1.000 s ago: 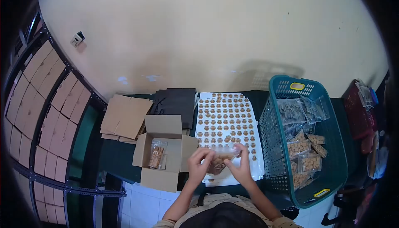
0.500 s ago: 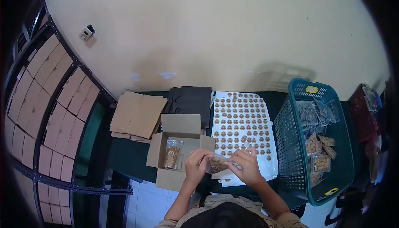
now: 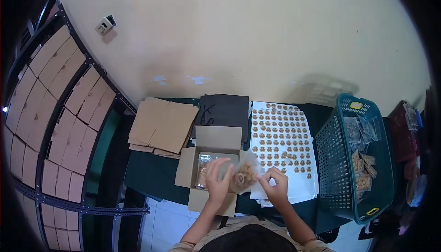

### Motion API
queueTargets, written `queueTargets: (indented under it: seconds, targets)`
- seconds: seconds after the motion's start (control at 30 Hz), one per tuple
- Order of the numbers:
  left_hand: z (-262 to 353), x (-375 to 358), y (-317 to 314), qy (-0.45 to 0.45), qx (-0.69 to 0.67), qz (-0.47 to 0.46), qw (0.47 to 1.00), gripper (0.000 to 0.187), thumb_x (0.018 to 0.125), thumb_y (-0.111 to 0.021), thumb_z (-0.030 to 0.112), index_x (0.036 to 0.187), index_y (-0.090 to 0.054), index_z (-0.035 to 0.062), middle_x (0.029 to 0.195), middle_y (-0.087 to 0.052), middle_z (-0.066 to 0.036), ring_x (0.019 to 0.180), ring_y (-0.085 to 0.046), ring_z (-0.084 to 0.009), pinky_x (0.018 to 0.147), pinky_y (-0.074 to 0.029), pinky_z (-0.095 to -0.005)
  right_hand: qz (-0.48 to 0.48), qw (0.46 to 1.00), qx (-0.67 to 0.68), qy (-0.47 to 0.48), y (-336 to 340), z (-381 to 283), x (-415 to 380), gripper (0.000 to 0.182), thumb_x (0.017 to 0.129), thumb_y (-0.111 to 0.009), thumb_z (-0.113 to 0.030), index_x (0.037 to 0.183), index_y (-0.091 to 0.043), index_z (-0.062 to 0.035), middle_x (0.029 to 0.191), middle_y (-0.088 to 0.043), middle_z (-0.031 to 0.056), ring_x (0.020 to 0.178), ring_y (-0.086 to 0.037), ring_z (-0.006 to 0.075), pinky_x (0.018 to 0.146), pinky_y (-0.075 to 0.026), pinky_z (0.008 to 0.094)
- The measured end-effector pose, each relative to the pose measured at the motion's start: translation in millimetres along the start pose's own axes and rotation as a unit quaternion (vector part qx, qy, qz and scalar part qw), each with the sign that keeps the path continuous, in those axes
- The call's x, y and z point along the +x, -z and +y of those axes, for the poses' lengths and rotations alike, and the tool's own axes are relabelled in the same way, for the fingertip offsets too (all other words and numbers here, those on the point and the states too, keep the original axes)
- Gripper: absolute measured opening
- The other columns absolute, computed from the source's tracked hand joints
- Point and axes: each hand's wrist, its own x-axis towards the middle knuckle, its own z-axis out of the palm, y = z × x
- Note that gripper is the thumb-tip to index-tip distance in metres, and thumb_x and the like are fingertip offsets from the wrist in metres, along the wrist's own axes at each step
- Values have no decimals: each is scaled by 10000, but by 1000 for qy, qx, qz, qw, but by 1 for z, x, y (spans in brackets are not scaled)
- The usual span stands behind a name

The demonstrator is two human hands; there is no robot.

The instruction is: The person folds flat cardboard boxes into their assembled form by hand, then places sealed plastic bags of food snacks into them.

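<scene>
A clear plastic bag of small brown pieces (image 3: 245, 173) hangs tilted between my hands, with a round mark low on its side. My right hand (image 3: 276, 190) pinches the bag's right edge between thumb and fingers. To the left of the bag is my left hand (image 3: 217, 183), its thumb and fingers apart and nothing visible between them. It is over the right part of an open cardboard box (image 3: 218, 137), whose flaps are folded out. Inside the box, a second filled bag (image 3: 202, 174) stands at the left, partly hidden by my left hand.
Sticker sheets (image 3: 294, 185) with rows of round labels lie on the right. Flat cardboard pieces (image 3: 158, 123) and black bags (image 3: 225, 111) are stacked behind the box. A green basket (image 3: 337, 160) holds more filled bags (image 3: 363, 180). Shelves of boxes (image 3: 73, 137) stand left.
The bag has turned to show its broad side. My left hand has come off it and spread its fingers; my right hand still pinches it. The whole view has shifted slightly.
</scene>
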Motion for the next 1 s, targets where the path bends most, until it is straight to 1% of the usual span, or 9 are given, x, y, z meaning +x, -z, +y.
queueTargets:
  seconds: [0.03, 0.07, 0.13, 0.27, 0.37, 0.53, 0.6, 0.63, 1.0]
  targets:
    - [-8, 0, 11, -22, 5, -117, 993, 226, 744, -663, 105, 953, -617, 34, 1021, -599, -104, 912, -575, -245, 889, -412, -325, 42, 998, 35, -22, -8, -2, 0, 224, 723, -682, -99, 595, -520, -13, 583, -483, 52, 535, -459, 175, 553, -348, 277]
    - [-8, -1, 15, -20, 4, -116, 993, 226, 744, -663, 105, 953, -617, 34, 1021, -599, -104, 912, -575, -245, 889, -412, -325, 83, 993, 69, -44, -15, -4, 0, 223, 724, -678, -75, 593, -514, 2, 577, -483, 59, 531, -464, 170, 537, -356, 267]
    - [4, -3, 22, -29, -114, -289, 950, 314, 730, -680, 113, 1023, -604, 26, 1085, -589, -112, 1018, -555, -245, 896, -418, -333, 64, 996, 57, -32, -28, -9, 0, 172, 745, -655, -65, 646, -543, 19, 612, -497, 82, 567, -483, 175, 551, -370, 253]
    - [-14, -3, 32, -35, -109, -252, 961, 292, 755, -654, 99, 1028, -601, 9, 1067, -606, -117, 1004, -575, -235, 867, -441, -308, 29, 998, 51, 29, -48, -25, 5, 59, 782, -603, -67, 776, -604, -8, 765, -525, 94, 694, -497, 208, 619, -374, 283]
    - [-23, 2, 46, -19, -123, -247, 961, 183, 801, -575, 41, 972, -625, 1, 986, -638, -110, 928, -609, -201, 792, -471, -288, 20, 992, -101, 72, -59, -30, 2, 178, 747, -653, -193, 866, -610, -68, 844, -518, 66, 842, -459, 240, 801, -289, 374]
    - [-37, 10, 67, -28, -107, -285, 952, 148, 837, -537, 67, 925, -613, -25, 908, -638, -118, 834, -621, -203, 736, -472, -284, 143, 979, -137, 55, -65, -61, 20, 160, 728, -663, -173, 827, -598, -64, 804, -517, 52, 860, -463, 226, 802, -283, 386]
    - [-38, 8, 71, -33, -105, -262, 959, 123, 828, -541, 49, 889, -620, -25, 854, -642, -113, 778, -627, -186, 687, -475, -273, -87, 973, -168, 130, -61, -53, 20, 152, 748, -644, -183, 837, -599, -69, 783, -520, 33, 840, -474, 208, 780, -285, 377]
    - [-41, 8, 74, -29, -108, -250, 962, 114, 822, -543, 39, 876, -622, -23, 831, -643, -107, 749, -627, -180, 670, -477, -265, -108, 972, -163, 128, -66, -49, 18, 139, 763, -627, -186, 823, -592, -66, 778, -524, 38, 809, -494, 208, 752, -298, 355]
    - [-53, 23, 106, -48, -103, -189, 975, 109, 788, -508, -40, 790, -617, -33, 798, -645, -104, 735, -624, -181, 674, -489, -265, -68, 958, -197, 198, -114, -63, 12, 125, 771, -591, -140, 797, -517, -42, 779, -495, 76, 740, -522, 222, 699, -351, 334]
